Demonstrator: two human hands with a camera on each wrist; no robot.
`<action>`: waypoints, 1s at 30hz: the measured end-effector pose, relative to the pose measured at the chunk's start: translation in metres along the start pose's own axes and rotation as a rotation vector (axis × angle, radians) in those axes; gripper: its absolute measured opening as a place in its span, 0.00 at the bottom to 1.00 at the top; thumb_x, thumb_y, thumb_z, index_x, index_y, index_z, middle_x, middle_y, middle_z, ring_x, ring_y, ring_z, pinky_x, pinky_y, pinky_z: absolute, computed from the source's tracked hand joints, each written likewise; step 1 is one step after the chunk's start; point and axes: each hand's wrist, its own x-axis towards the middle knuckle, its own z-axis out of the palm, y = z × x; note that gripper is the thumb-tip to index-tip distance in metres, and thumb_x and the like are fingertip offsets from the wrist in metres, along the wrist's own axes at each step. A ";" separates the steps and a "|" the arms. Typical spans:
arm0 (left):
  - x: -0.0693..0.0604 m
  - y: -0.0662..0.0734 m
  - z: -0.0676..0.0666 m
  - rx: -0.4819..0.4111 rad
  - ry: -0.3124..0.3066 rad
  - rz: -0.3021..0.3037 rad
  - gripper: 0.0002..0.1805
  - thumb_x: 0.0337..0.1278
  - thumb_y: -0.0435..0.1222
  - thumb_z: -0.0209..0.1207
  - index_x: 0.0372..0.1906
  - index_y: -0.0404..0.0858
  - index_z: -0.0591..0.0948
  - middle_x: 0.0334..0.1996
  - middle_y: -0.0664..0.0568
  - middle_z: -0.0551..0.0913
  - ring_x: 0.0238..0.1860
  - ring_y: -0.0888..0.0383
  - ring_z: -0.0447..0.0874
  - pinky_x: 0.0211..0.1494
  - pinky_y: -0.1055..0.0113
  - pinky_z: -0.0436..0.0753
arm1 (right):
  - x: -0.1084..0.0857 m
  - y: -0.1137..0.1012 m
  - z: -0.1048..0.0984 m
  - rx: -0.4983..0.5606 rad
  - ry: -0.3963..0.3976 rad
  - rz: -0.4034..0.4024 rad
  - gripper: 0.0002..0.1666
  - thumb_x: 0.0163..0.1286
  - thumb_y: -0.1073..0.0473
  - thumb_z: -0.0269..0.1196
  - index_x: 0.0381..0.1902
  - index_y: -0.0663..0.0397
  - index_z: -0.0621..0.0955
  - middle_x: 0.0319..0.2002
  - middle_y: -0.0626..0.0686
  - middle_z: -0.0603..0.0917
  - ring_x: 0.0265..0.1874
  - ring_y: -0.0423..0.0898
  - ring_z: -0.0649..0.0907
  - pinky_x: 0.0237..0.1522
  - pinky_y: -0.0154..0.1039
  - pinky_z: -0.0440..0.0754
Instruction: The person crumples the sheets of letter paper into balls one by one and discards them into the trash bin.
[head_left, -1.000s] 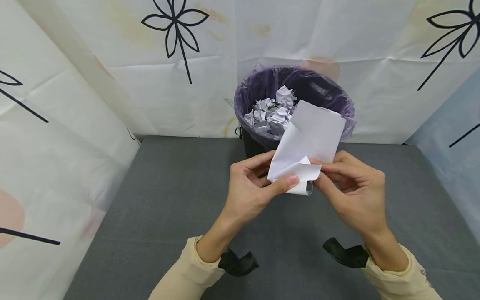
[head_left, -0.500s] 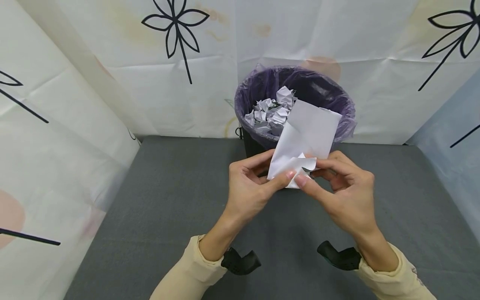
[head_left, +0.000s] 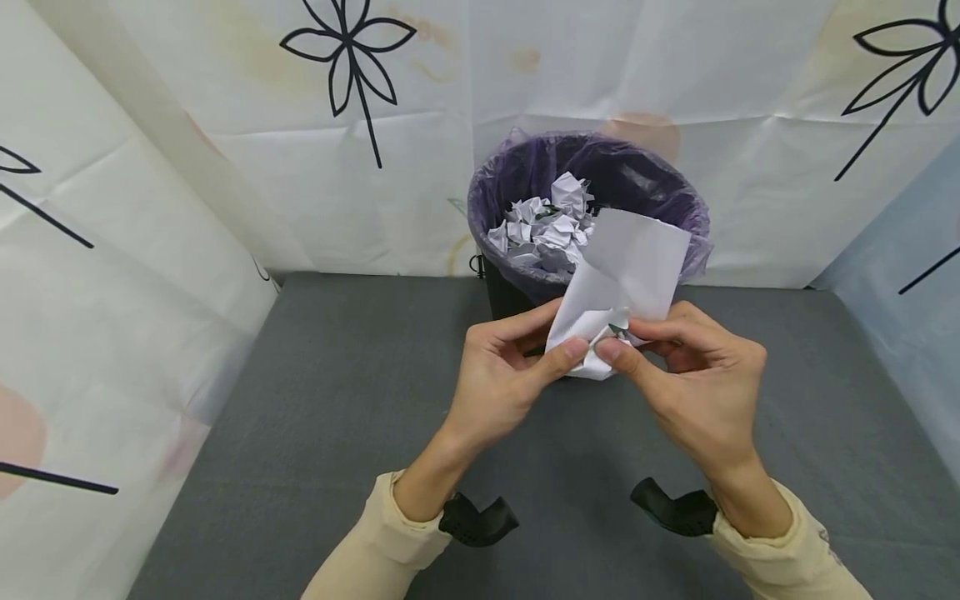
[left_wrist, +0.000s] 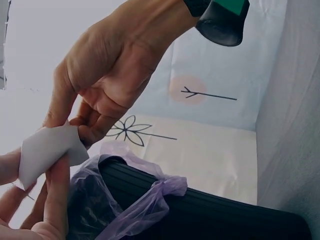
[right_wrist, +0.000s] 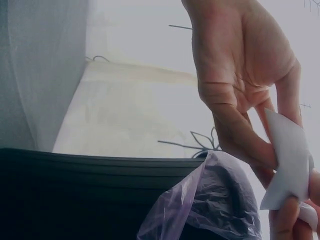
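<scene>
A folded sheet of white paper (head_left: 630,258) is held between both hands in front of the bin, its lower end creased and bunched. At that end my left hand (head_left: 510,358) pinches it, thumb on the near face and fingers behind. From the right, my right hand (head_left: 697,375) pinches the same lower edge, its thumb tip close to the left thumb. A tiny dark green bit shows in the fold; what it is, I cannot tell. Both wrist views show the paper (left_wrist: 45,150) from below between the fingertips of both hands.
Behind the paper stands a black bin (head_left: 506,287) with a purple liner (head_left: 660,179) folded over its rim. Several crumpled white papers (head_left: 555,229) lie inside. A grey surface (head_left: 360,375) extends beneath the hands, with patterned white cloth walls (head_left: 225,183) around it.
The right thumb has moved from the roll's end onto the near face of the paper. The lower flap has become more crumpled, and the rolled end no longer shows. The left hand has barely moved.
</scene>
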 end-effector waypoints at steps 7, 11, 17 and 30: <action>0.001 0.001 0.001 0.075 -0.004 0.041 0.22 0.60 0.18 0.62 0.60 0.19 0.77 0.47 0.29 0.84 0.44 0.55 0.87 0.42 0.61 0.88 | 0.000 0.001 0.001 -0.048 0.032 -0.004 0.30 0.49 0.80 0.76 0.52 0.82 0.80 0.36 0.61 0.87 0.32 0.47 0.87 0.38 0.33 0.87; 0.001 0.000 0.001 0.072 -0.038 0.062 0.25 0.62 0.18 0.61 0.64 0.21 0.74 0.42 0.29 0.83 0.42 0.55 0.86 0.42 0.65 0.86 | -0.001 0.000 0.001 -0.045 0.030 -0.019 0.45 0.51 0.78 0.76 0.68 0.72 0.73 0.41 0.62 0.87 0.39 0.49 0.88 0.41 0.35 0.87; 0.001 -0.001 0.001 0.112 -0.093 0.104 0.18 0.64 0.20 0.60 0.58 0.19 0.78 0.41 0.32 0.82 0.41 0.57 0.80 0.37 0.69 0.81 | 0.001 -0.001 0.000 -0.012 0.011 -0.015 0.35 0.53 0.80 0.73 0.61 0.79 0.76 0.48 0.66 0.87 0.43 0.51 0.88 0.42 0.37 0.87; -0.003 0.003 -0.004 0.049 -0.320 0.091 0.37 0.42 0.11 0.69 0.64 0.17 0.71 0.56 0.32 0.73 0.58 0.50 0.76 0.50 0.53 0.86 | 0.001 -0.007 -0.002 -0.024 0.020 -0.051 0.19 0.52 0.80 0.74 0.41 0.87 0.82 0.36 0.61 0.88 0.30 0.46 0.86 0.35 0.31 0.86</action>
